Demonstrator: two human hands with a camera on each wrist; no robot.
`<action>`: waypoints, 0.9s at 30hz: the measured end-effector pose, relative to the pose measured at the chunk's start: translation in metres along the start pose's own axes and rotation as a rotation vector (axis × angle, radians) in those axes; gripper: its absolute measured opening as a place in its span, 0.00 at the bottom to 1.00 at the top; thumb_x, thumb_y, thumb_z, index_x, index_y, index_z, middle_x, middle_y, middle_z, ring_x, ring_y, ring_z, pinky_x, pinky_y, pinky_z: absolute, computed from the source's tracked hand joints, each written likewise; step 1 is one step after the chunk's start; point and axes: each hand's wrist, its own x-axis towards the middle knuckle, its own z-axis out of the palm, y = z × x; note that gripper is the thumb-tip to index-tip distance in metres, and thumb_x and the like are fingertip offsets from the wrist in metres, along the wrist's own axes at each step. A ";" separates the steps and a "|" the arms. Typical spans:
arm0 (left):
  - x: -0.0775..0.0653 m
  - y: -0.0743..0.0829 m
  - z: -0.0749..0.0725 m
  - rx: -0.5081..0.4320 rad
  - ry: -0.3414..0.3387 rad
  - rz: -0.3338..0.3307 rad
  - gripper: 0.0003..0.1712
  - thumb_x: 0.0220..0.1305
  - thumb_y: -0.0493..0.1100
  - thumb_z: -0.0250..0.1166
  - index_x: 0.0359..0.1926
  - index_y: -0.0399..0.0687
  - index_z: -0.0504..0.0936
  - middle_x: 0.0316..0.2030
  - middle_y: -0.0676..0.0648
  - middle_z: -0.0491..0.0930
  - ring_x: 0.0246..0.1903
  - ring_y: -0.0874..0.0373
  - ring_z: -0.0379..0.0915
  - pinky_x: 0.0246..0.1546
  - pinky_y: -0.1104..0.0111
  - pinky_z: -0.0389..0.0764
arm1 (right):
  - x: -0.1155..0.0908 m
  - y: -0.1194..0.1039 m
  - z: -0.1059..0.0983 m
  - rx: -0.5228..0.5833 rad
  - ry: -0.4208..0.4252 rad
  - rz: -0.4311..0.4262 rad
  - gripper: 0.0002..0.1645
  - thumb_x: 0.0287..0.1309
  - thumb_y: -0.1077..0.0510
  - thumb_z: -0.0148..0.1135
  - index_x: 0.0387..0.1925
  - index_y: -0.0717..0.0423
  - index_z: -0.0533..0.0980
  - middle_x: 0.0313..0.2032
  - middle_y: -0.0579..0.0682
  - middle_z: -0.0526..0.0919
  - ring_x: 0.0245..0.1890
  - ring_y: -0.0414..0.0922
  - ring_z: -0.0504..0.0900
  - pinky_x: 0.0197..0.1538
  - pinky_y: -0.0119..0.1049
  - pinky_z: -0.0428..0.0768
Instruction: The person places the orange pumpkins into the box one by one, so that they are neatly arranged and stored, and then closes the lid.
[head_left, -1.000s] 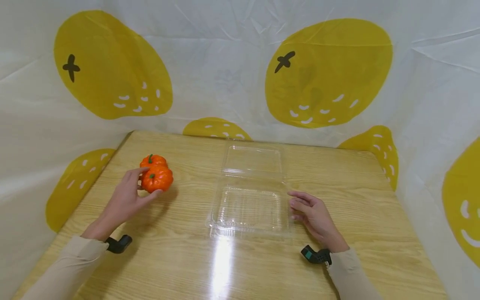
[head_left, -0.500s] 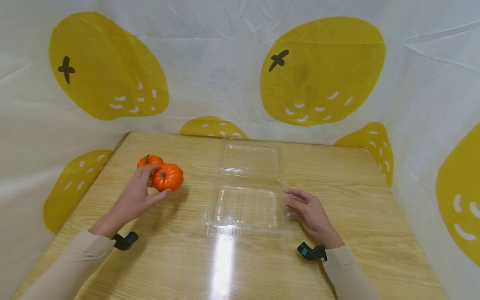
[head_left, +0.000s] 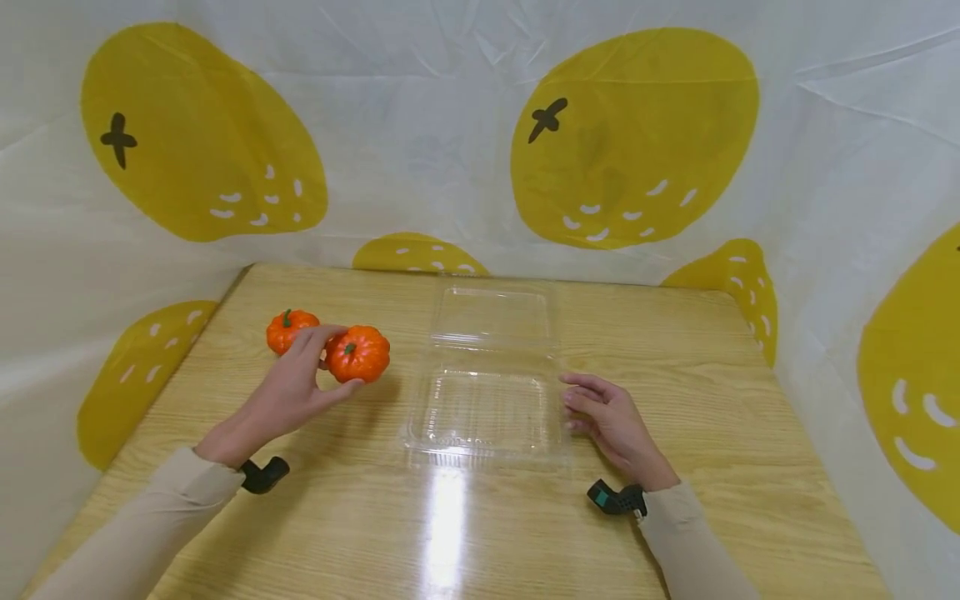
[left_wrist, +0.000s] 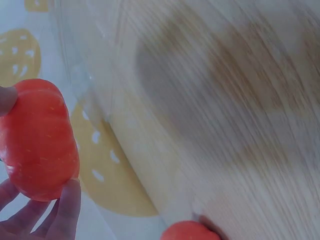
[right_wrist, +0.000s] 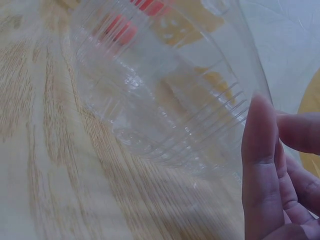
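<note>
My left hand (head_left: 296,392) holds a small orange toy pumpkin (head_left: 360,355) with a green stem, thumb on the near side and fingers on the far side. A shadow falls on the table below it. The left wrist view shows the held pumpkin's ribbed side (left_wrist: 40,140) between thumb and fingers. A second pumpkin (head_left: 288,330) sits behind that hand, partly covered by it. A clear plastic clamshell container (head_left: 487,412) lies unfolded mid-table, lid towards the back. My right hand (head_left: 618,429) pinches its right rim, with the thumb (right_wrist: 261,145) against the clear wall in the right wrist view.
The wooden table (head_left: 697,400) ends at the back and sides against a white curtain (head_left: 420,150) printed with yellow fruit. Black wrist cameras are strapped to both wrists. A bright light reflection lies on the table in front of the container.
My left hand has carried its pumpkin rightwards, away from the second pumpkin and towards the container. The right hand stays at the container's rim. The head view has shifted slightly.
</note>
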 end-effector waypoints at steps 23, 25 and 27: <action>0.008 0.032 0.018 -0.051 -0.083 0.107 0.42 0.58 0.47 0.78 0.68 0.40 0.68 0.63 0.38 0.72 0.55 0.48 0.77 0.50 0.57 0.88 | 0.003 -0.003 0.003 0.001 0.032 0.039 0.26 0.69 0.64 0.64 0.65 0.68 0.70 0.36 0.42 0.88 0.33 0.36 0.86 0.34 0.30 0.88; 0.009 0.035 0.018 -0.055 -0.092 0.107 0.42 0.58 0.48 0.77 0.68 0.41 0.68 0.63 0.39 0.72 0.55 0.48 0.78 0.50 0.57 0.88 | 0.002 -0.003 0.003 0.005 0.036 0.038 0.26 0.69 0.64 0.64 0.65 0.68 0.70 0.36 0.42 0.88 0.33 0.36 0.86 0.34 0.31 0.88; 0.010 0.038 0.018 -0.062 -0.096 0.111 0.42 0.58 0.47 0.78 0.68 0.41 0.68 0.63 0.39 0.72 0.54 0.48 0.78 0.50 0.57 0.88 | 0.002 -0.003 0.003 0.009 0.035 0.037 0.27 0.69 0.64 0.64 0.65 0.69 0.70 0.36 0.42 0.87 0.33 0.36 0.86 0.34 0.31 0.88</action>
